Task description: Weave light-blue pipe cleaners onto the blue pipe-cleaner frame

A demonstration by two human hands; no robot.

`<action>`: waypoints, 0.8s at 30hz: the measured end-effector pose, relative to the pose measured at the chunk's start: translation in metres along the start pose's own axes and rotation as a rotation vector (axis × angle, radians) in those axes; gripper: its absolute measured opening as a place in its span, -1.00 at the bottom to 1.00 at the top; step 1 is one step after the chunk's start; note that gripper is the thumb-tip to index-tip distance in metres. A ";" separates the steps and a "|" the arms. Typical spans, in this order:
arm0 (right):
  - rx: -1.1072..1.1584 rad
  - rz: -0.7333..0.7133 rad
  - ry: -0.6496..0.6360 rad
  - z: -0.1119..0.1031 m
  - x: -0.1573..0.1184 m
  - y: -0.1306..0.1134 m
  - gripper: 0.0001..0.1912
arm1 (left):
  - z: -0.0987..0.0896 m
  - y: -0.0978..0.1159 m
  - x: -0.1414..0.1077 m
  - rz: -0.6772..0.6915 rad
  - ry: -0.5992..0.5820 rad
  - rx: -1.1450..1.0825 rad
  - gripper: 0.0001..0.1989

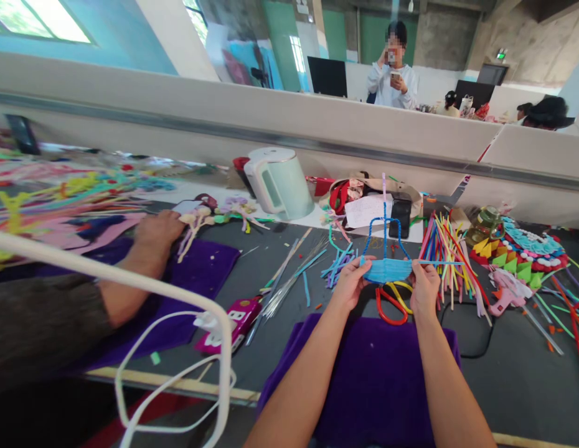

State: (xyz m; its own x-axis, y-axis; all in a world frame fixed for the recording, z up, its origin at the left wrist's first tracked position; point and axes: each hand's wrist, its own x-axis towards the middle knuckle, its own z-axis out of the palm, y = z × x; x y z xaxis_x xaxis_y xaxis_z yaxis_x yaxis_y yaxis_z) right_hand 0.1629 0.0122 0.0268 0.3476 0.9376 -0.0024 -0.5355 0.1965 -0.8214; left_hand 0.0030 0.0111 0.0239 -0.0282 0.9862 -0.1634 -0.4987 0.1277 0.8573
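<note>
You hold the blue piece (388,271) in front of you, raised over the far edge of the purple cloth (373,379). Your left hand (352,283) pinches its left end, and your right hand (424,283) pinches its right end; both grips are narrow, with thumb and fingers closed on it. The darker blue frame (385,219) stands above the piece, and the light blue strip (448,263) sticks out past your right hand.

It seems to me that you are at the step of working strips side by side across the frame. From here, I judge, the move calls for one hand to steady the rows while the other guides the free strip, gently, so that the thin frame does not bend.

About the containers: the bag (415,194) behind your work is open, with red things (340,199) inside. The glass jar (487,221), at the right, has something yellowish in it, but I cannot tell what. The kettle (292,190) has its lid on, so its content is hidden. The packet (240,320), left of the cloth, shows a white sheet at its opening.
</note>
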 end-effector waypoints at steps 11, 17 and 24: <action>-0.069 -0.131 -0.028 0.004 -0.005 0.002 -0.75 | 0.004 0.005 -0.011 0.829 0.470 0.810 -0.80; -0.137 -0.136 -0.107 0.010 -0.016 0.005 -0.76 | 0.009 0.002 -0.016 0.839 0.251 1.062 -0.73; -0.135 -0.099 -0.135 0.014 -0.022 0.003 -0.77 | 0.003 -0.005 -0.007 0.622 0.155 0.881 -0.73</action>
State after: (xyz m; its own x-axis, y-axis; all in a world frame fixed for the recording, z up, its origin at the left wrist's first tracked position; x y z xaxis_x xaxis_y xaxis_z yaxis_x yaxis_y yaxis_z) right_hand 0.1425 -0.0033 0.0322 0.2821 0.9473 0.1515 -0.3926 0.2581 -0.8828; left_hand 0.0078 0.0041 0.0221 -0.2009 0.8882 0.4132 0.4346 -0.2972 0.8502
